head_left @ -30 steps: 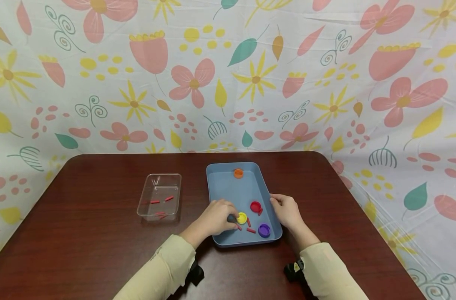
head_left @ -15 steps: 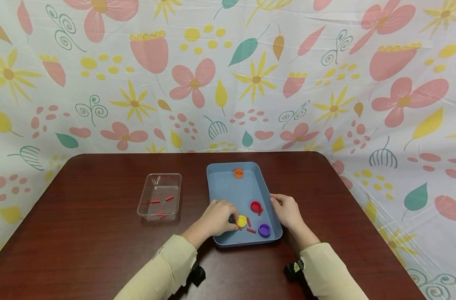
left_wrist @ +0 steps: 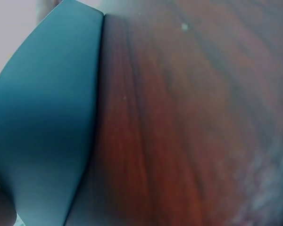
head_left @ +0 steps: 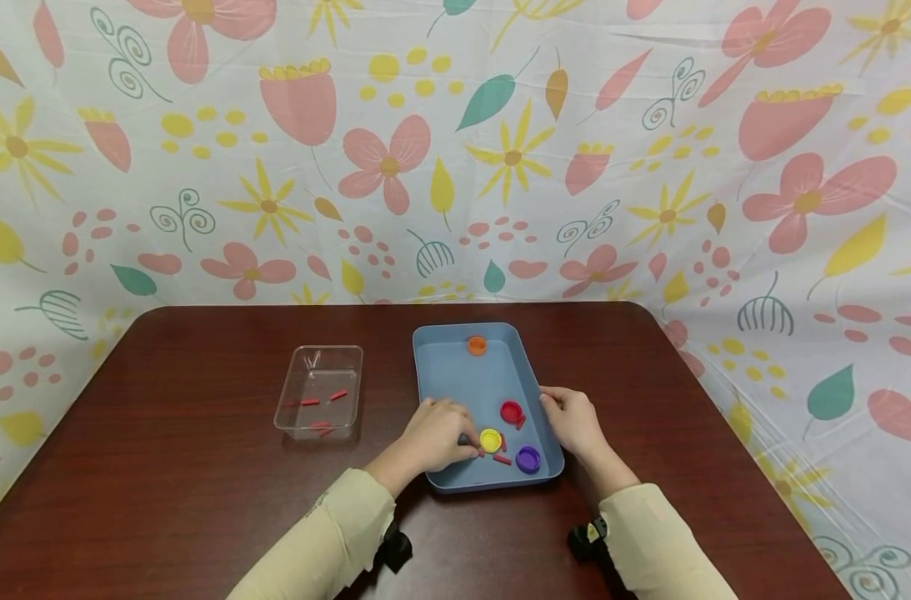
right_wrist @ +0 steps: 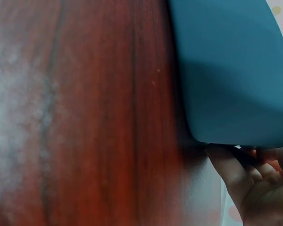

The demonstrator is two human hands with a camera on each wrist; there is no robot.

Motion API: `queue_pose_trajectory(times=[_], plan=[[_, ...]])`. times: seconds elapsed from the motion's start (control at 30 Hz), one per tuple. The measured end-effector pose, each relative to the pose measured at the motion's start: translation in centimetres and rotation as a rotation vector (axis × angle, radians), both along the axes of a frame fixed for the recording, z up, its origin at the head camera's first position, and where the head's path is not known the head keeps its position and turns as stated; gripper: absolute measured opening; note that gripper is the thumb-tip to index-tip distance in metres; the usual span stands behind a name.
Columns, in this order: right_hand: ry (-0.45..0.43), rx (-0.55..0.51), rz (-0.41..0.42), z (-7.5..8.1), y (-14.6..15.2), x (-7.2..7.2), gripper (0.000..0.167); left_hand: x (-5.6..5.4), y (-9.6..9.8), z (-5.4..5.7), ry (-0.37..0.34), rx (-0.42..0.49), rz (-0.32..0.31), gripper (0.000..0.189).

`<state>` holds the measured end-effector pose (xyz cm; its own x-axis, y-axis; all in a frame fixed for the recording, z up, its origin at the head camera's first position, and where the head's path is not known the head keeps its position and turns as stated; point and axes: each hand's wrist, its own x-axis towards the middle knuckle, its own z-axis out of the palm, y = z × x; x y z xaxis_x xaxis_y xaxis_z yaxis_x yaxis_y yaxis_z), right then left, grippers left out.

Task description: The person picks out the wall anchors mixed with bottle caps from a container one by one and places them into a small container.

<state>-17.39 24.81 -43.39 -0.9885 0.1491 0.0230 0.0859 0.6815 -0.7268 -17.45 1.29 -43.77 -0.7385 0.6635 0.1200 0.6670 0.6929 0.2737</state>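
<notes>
My left hand (head_left: pixel 437 436) reaches low inside the blue tray (head_left: pixel 461 375), pinching a small dark grey piece (head_left: pixel 464 439) that its fingers mostly cover; its kind cannot be told. Right beside the fingertips lies a yellow round cap (head_left: pixel 490 441). Short red sticks (head_left: pixel 503 459) are scattered around it. A red cap (head_left: pixel 511 412) and a purple cap (head_left: pixel 528 459) lie to the right, and an orange cap (head_left: pixel 477 345) near the far end. My right hand (head_left: pixel 571 419) holds the tray's right rim; the right wrist view has its fingers (right_wrist: pixel 231 172) at the tray's outer wall.
A clear plastic box (head_left: pixel 293 379) with several red sticks stands left of the tray on the dark brown table (head_left: pixel 200 467). Behind the table hangs a flower-patterned cloth (head_left: pixel 440 125). The left wrist view shows mostly the tray's outer side (left_wrist: pixel 47 108) and tabletop.
The yellow cap has shifted slightly down and to the right, beside the left fingertips, which moved slightly right. The dark piece is now more covered. The right hand and tray stay put.
</notes>
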Motion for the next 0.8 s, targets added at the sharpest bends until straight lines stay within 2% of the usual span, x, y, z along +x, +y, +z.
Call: queue_pose_trajectory(times=[0.23,0.5,0.63,0.8], plan=[[0.000,0.003,0.000,0.10,-0.03,-0.07,0.031,-0.11,0.02,0.11,0.008,-0.036,-0.031,0.006],[-0.001,0.003,-0.002,0.10,0.00,-0.12,0.031,-0.08,0.12,0.23,-0.001,-0.060,-0.016,0.009],[0.000,-0.001,-0.002,0.06,-0.01,-0.08,0.031,0.03,0.06,0.16,0.004,-0.033,0.006,0.012],[-0.004,-0.005,-0.002,0.05,0.01,0.08,0.031,0.11,-0.09,-0.11,-0.004,0.051,0.021,0.013]])
